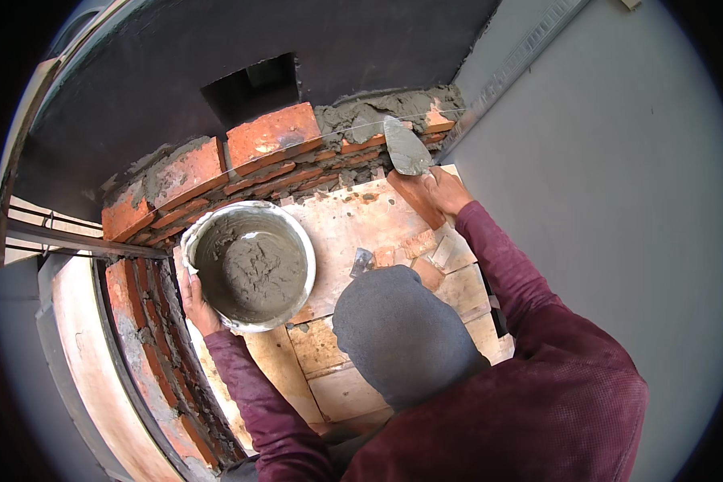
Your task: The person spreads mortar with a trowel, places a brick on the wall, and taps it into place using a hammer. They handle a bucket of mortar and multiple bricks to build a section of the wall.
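Your left hand (198,304) has fingers gripping the mortar bucket (310,261) at one side, near the brick course (273,136) — an uneven pull could tip it. Your right hand's (448,193) fingers look closed round the trowel (408,149); can't tell if they hold the brick (414,199) too. Trowel overlaps the string line (357,126) — careless lift could snag it.

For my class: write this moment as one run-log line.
left hand: on bucket of mortar | right hand: holding trowel, beside brick | brick wall: mortar at right end

One bucket (312,265), one trowel (407,151) and two hands (201,307) (447,193) show.
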The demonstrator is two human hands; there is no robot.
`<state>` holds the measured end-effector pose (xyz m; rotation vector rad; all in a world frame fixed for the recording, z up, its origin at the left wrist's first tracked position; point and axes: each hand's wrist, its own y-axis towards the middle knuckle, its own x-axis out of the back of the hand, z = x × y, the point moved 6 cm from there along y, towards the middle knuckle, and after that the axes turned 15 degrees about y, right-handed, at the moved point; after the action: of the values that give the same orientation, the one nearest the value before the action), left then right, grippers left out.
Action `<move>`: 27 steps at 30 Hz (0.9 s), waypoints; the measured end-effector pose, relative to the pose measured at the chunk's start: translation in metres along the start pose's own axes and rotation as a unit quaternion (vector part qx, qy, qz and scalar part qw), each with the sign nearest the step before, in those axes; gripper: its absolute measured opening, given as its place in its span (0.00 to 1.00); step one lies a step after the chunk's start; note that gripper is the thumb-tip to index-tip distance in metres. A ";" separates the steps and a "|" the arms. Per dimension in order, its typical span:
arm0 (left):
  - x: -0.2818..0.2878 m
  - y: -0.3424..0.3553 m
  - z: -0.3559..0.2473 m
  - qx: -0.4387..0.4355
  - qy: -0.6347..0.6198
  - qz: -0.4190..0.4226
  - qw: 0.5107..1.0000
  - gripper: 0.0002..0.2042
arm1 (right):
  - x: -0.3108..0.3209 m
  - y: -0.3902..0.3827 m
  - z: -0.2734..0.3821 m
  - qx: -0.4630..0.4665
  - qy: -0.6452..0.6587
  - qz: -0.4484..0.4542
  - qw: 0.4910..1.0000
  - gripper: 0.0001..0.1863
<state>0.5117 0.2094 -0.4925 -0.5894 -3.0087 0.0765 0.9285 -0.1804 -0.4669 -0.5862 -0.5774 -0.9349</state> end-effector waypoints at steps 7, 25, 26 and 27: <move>-0.002 0.009 -0.003 0.000 -0.014 0.009 1.000 0.20 | -0.149 -0.033 0.008 -0.066 0.486 -0.017 0.872 0.18; -0.009 0.012 -0.019 -0.112 0.158 0.020 0.981 0.23 | -0.120 -0.109 0.029 0.092 0.140 0.154 0.974 0.23; -0.017 0.012 -0.027 -0.114 0.160 0.027 0.980 0.23 | -0.098 -0.116 0.048 0.149 0.096 0.168 0.970 0.22; -0.026 0.013 -0.032 -0.112 0.153 0.035 0.981 0.22 | -0.075 -0.119 0.075 0.209 0.056 0.180 0.960 0.21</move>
<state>0.5434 0.2122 -0.4627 -0.6582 -2.7146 -0.3229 0.7764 -0.1427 -0.4404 -0.2410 -0.5253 -0.4768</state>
